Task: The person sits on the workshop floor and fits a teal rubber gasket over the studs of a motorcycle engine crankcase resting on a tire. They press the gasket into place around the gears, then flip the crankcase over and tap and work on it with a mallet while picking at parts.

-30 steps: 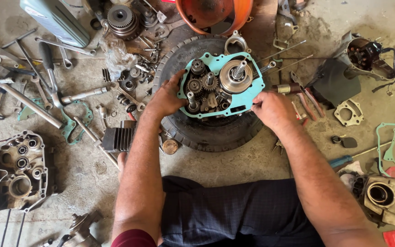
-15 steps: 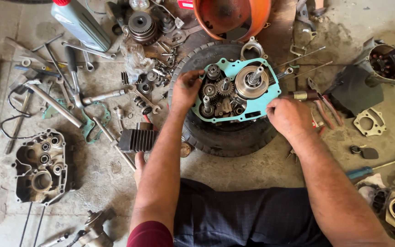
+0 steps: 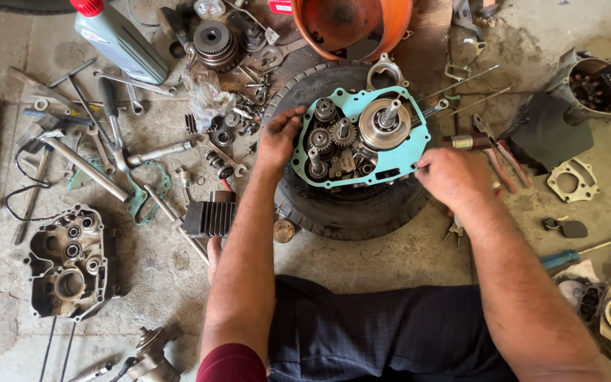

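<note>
- A rough, oil-stained concrete floor (image 3: pixel 404 262) carries everything, seen from above a person seated in dark trousers.
- A black rubber tyre (image 3: pixel 348 212) with a knobbly tread lies flat at the centre and serves as a cradle.
- An open engine crankcase (image 3: pixel 362 134) sits on top of the tyre, its face rimmed by a turquoise gasket; inside are steel toothed gears and a round clutch drum with a splined shaft standing upright.
- An orange, rust-streaked bowl-shaped shell (image 3: pixel 351 25) lies just beyond the tyre.
- A grey cast-metal engine cover (image 3: pixel 68 262), pitted and greasy, lies well apart at the lower left.
- A grey plastic oil bottle (image 3: pixel 121 39) with a red cap lies tilted at the upper left, near scattered steel spanners and bolts.
- The left hand (image 3: pixel 277 141) rests on the crankcase's left edge, fingers curled and touching the gasket rim.
- The right hand (image 3: pixel 454 173) meets the lower right corner of the crankcase, fingers (image 3: pixel 424 163) pinched narrow against the gasket edge; whether they hold anything small cannot be told.
- A black finned block (image 3: pixel 210 216) sits on the floor beside the left forearm.
</note>
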